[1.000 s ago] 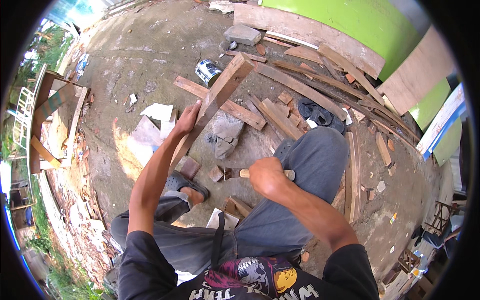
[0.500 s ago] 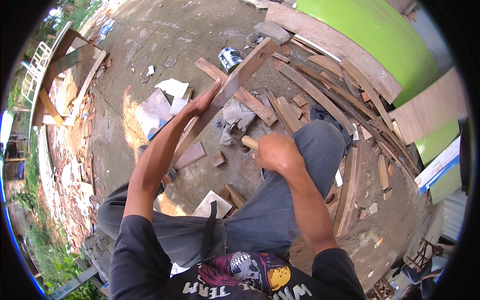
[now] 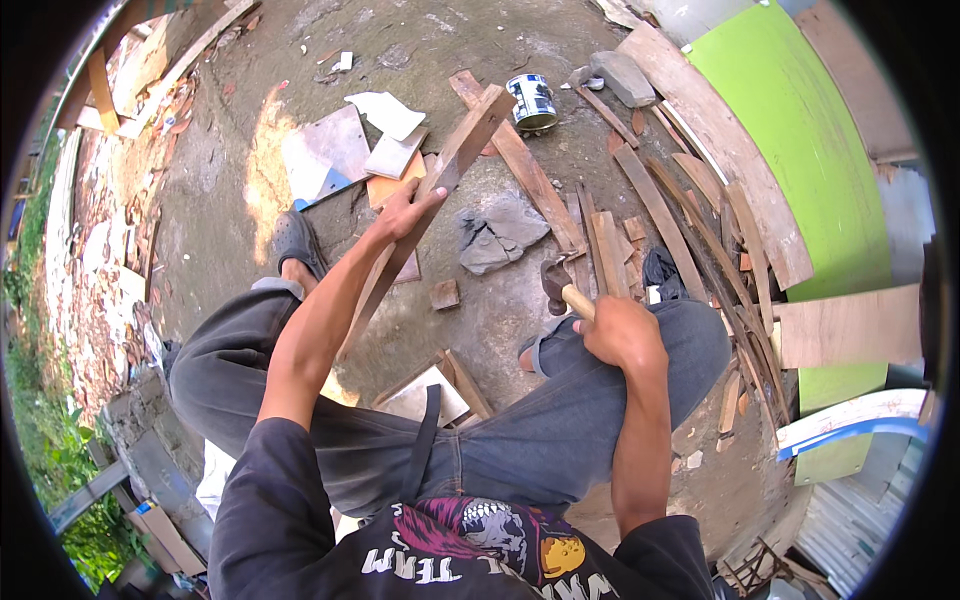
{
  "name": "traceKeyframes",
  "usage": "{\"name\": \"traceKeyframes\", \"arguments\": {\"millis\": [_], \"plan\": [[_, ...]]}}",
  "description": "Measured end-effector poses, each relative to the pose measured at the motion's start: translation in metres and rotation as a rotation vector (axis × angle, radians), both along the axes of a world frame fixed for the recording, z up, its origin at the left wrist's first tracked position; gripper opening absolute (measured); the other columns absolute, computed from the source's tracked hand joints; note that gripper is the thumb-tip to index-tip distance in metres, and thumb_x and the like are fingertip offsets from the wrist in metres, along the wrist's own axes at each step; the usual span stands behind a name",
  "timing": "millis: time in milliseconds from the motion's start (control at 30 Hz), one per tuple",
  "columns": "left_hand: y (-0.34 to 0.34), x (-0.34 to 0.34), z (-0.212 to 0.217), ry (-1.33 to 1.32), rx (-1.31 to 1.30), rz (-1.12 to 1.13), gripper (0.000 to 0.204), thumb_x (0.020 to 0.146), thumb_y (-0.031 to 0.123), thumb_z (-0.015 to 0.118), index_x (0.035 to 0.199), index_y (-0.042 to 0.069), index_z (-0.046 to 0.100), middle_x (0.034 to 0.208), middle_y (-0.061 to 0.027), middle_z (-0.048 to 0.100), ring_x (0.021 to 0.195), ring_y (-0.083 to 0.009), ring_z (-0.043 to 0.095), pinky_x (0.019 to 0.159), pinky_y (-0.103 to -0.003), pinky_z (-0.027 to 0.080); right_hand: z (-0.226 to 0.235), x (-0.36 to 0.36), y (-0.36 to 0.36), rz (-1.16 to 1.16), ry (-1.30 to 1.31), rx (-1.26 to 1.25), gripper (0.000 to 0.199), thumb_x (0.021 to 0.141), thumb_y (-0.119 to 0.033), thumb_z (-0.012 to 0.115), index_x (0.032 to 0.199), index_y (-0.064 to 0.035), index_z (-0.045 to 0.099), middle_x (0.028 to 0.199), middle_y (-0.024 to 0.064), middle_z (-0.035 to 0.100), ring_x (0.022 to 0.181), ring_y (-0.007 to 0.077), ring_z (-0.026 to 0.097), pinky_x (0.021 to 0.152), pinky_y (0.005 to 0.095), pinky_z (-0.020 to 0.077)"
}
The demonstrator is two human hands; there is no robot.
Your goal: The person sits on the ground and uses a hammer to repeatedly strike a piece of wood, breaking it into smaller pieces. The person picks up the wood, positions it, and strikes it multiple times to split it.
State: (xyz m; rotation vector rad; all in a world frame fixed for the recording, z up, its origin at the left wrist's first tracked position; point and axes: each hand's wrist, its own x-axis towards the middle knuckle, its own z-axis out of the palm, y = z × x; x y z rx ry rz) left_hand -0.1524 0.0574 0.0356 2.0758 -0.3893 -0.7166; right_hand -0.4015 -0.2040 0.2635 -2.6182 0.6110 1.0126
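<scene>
Two hands, both loaded: left hand point(image 3: 408, 212) grasping a wooden beam point(image 3: 470, 140), right hand point(image 3: 622, 332) clenched on a hammer point(image 3: 576, 301)

Ref is the grey lump point(image 3: 500, 232) on the floor. Beam slants along the lump's left side, far end beyond it, near end running down beside the left forearm; left hand grips it partway along, finger wrap partly hidden. Hammer is just to the near right of the lump, metal head clear of the beam, fist around the pale handle. Loose plank point(image 3: 540, 190) passes the lump's right side, its far part crossed by the beam in view. Paint can point(image 3: 531, 103) beyond the lump, slightly right. Small wood block point(image 3: 444, 294) near left of the lump. White sheet point(image 3: 388, 115) beyond left. Grey stone point(image 3: 622, 78) beyond right. Green panel point(image 3: 800, 140) well off to the right
</scene>
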Motion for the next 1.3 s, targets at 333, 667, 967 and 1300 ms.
{"name": "traceKeyframes", "arguments": {"millis": [333,667,967,1300], "plan": [[0.037,-0.042,-0.083,0.144,0.258,0.103,0.09,0.088,0.073,0.04,0.133,-0.003,0.054,0.123,-0.0311,0.059,0.117,-0.0427,0.057,0.099,-0.044,0.042,-0.011,0.008,0.007,0.042,0.055,-0.019,0.041,0.086,-0.036,0.068,0.1,0.0026,0.067,0.091,0.0238,0.069,0.091,0.0401,0.066,0.082,0.0473,0.0514],[0.016,-0.078,-0.106,-0.472,0.556,0.131,0.046,0.096,0.032,0.051,0.127,-0.001,0.055,0.122,-0.0251,0.056,0.117,-0.0402,0.053,0.099,-0.047,0.045,-0.014,-0.001,0.001,-0.035,0.11,-0.001,0.04,0.087,-0.035,0.066,0.098,0.0031,0.065,0.087,0.0254,0.068,0.087,0.0422,0.066,0.081,0.0491,0.0512],[-0.11,-0.106,-0.064,-0.035,0.645,-0.223,0.107,0.071,0.045,0.081,0.149,0.007,0.018,0.137,-0.0258,0.04,0.119,-0.043,0.051,0.094,-0.051,0.049,-0.016,-0.003,-0.007,-0.047,0.106,0.045,0.036,0.088,-0.032,0.065,0.097,0.003,0.062,0.082,0.0242,0.068,0.082,0.0415,0.067,0.076,0.0499,0.0516],[-0.096,-0.116,-0.083,0.035,0.645,-0.582,0.104,0.068,0.048,0.082,0.139,-0.005,0.028,0.123,-0.0308,0.056,0.102,-0.0441,0.064,0.088,-0.046,0.054,-0.019,-0.013,-0.019,-0.046,0.024,0.055,0.034,0.089,-0.031,0.064,0.093,0.0029,0.061,0.077,0.0241,0.067,0.077,0.0425,0.067,0.073,0.0511,0.0512]]}}
